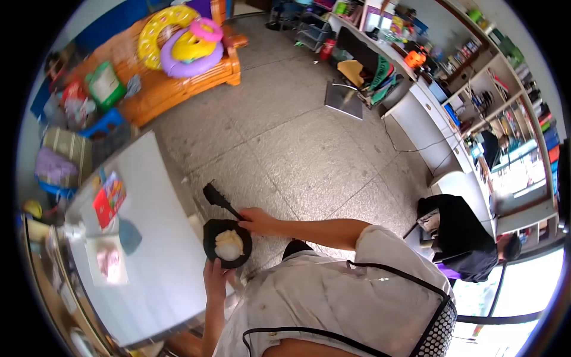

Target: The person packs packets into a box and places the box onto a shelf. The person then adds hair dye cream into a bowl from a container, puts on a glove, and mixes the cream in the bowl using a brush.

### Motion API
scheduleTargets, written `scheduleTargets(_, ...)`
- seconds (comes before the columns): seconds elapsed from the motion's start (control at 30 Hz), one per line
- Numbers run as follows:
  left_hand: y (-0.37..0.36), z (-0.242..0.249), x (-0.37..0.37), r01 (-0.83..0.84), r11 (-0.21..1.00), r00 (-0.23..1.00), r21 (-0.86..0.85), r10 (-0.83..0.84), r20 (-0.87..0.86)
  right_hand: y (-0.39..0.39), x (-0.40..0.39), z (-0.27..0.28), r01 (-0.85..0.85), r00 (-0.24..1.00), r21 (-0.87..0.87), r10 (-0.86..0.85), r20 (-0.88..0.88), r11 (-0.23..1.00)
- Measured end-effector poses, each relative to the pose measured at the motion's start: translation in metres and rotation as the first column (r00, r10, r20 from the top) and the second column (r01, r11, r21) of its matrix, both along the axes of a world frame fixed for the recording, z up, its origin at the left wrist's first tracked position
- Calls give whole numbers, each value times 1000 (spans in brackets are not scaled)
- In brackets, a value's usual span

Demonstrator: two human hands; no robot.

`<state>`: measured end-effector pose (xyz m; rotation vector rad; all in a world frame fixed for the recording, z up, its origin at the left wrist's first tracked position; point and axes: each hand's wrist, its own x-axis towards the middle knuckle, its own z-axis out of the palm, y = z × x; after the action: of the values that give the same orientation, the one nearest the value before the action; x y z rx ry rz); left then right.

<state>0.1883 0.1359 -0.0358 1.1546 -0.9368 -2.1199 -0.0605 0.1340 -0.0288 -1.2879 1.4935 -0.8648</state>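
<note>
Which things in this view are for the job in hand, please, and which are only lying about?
Seems part of the job:
- black tool, in the right hand
- dark bowl, in the left hand
- pale lumps, inside the bowl

Seems just lying about:
- swim rings, on the wooden bench
- red packet, on the table
</note>
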Motion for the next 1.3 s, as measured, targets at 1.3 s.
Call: scheduleTargets(1.3,-454,109,-894,520,577,607,-630,-768,-203,-283,-769,150,882,412,-7,-765,495,471)
